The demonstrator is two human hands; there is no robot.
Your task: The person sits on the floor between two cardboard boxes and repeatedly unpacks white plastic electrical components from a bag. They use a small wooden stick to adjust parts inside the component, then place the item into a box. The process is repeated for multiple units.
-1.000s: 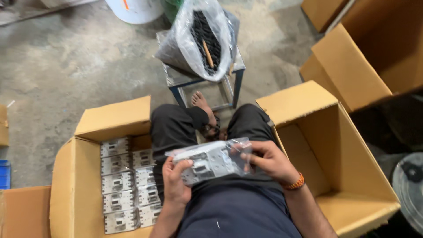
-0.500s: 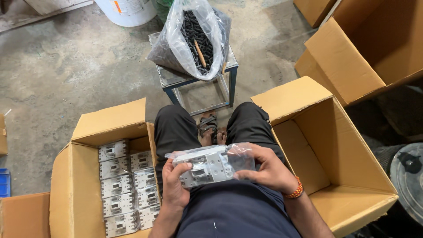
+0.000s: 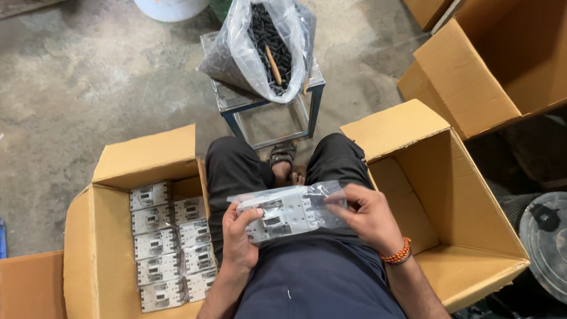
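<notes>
Over my lap, my left hand [image 3: 239, 239] and right hand [image 3: 369, 218] close around opposite ends of the grey switch unit [image 3: 283, 215], keeping its clear bag [image 3: 322, 195] level.

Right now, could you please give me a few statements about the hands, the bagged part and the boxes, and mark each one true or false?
1. Both hands, left hand and right hand, hold the bagged part. True.
2. The left box is empty. False: it holds rows of grey parts.
3. The right box shows no parts inside. True.
4. The bag of black screws lies on the floor. False: it sits on a small metal stool.
5. The right wrist is bare. False: it wears an orange bracelet.
</notes>
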